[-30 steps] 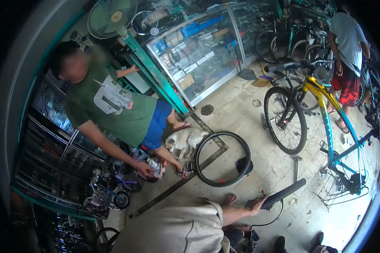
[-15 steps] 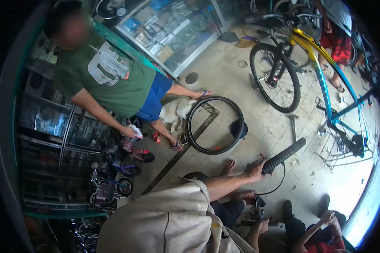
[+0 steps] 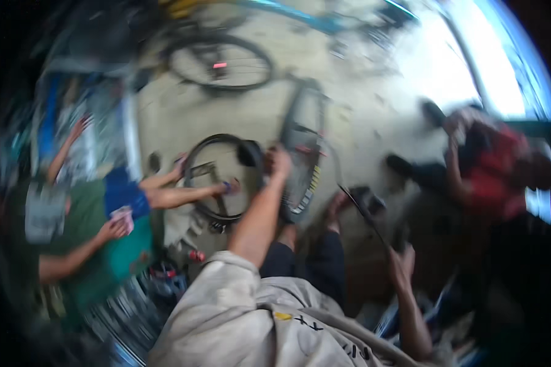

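The picture is smeared by motion. My left hand grips a bicycle wheel with a black tyre with yellow lettering, held upright in front of me. A thin dark hose runs from beside that wheel down toward my right hand, which is closed round a dark, long piece of what looks like a pump. My bare feet and dark shorts show below. Just left of my left hand another tyre lies on the floor.
A person in green at left holds a pinkish item, with a pale dog nearby. A person in red sits at right. A yellow-blue bicycle stands at the top beside a glass cabinet at upper left.
My view has swung round to the right. The wheel in my left hand now stands upright before me. The person in red has come fully into view.
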Demonstrator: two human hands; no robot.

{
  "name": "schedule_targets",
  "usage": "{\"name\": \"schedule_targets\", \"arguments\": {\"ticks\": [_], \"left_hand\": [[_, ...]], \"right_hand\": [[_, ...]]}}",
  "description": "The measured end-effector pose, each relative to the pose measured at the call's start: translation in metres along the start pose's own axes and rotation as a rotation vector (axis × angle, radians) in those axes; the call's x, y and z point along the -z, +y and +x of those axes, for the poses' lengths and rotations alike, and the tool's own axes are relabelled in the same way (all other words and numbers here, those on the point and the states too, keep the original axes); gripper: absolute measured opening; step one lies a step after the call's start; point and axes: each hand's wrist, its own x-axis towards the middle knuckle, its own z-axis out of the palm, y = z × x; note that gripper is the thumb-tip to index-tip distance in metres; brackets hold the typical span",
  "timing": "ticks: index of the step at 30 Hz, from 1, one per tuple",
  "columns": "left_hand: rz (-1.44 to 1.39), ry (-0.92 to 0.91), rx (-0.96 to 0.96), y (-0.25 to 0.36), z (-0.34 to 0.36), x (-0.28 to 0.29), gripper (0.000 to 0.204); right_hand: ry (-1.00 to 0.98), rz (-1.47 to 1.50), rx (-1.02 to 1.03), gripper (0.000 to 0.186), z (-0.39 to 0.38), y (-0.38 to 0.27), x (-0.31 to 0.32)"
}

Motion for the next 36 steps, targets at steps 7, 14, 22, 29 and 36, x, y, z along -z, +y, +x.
{"name": "schedule_targets", "arguments": {"ticks": [7,14,22,29,36], "left_hand": [[-0.171,0.363,0.213,0.002,0.025,0.0,0.077],[-0.191,0.317,0.205,0.011,0.023,0.009,0.072],[-0.2,0.329,-0.028,0.025,0.029,0.012,0.073],[-0.17,-0.126,-0.388,-0.009,0.0,0.028,0.062],[-0.119,-0.071,-0.1,0.031,0.041,0.007,0.078]], "right_hand": [[0.308,0.033,-0.345,0.044,0.074,0.043,-0.092],[0.416,0.061,-0.549,0.044,0.134,0.035,-0.097],[0.458,0.084,-0.583,0.046,0.159,0.054,-0.118],[0.117,-0.01,-0.36,0.048,0.142,0.04,-0.101],[-0.229,-0.562,-0.003,0.057,0.019,-0.039,0.012]]}}
